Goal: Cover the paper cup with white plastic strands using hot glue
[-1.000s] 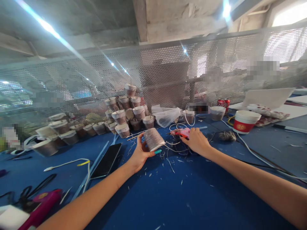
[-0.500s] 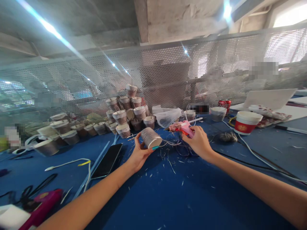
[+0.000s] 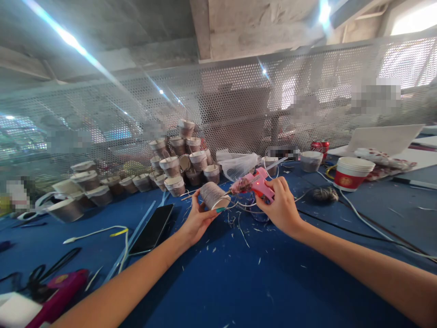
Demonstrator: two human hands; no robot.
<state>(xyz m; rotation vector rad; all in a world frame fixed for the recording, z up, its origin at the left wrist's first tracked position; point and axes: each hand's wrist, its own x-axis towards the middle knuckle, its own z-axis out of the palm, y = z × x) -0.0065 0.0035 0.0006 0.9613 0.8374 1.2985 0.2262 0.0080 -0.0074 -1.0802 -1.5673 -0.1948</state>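
Note:
My left hand (image 3: 197,221) is closed around a paper cup (image 3: 211,195) wrapped in greyish-brown cord, tipped on its side with its white rim toward me and to the right. In my right hand (image 3: 280,202) is a pink hot glue gun (image 3: 257,182), gripped by its handle, with a clear glue stick (image 3: 278,162) sticking out at the back. Its nozzle points left and lies at the cup's rim; whether it touches cannot be made out. Loose cord (image 3: 244,208) trails rightward from the cup below the gun.
Behind my left hand stands a pile of wrapped cups (image 3: 170,166), with more cups (image 3: 85,180) at left. A black phone (image 3: 153,228) lies beside my left forearm. On the right are stacked white-and-red paper cups (image 3: 353,173), a dark yarn ball (image 3: 324,195) and a cable (image 3: 368,218).
My right hand has tilted the glue gun and brought its nozzle leftward to the cup's rim. My left hand and the cup have stayed nearly in place.

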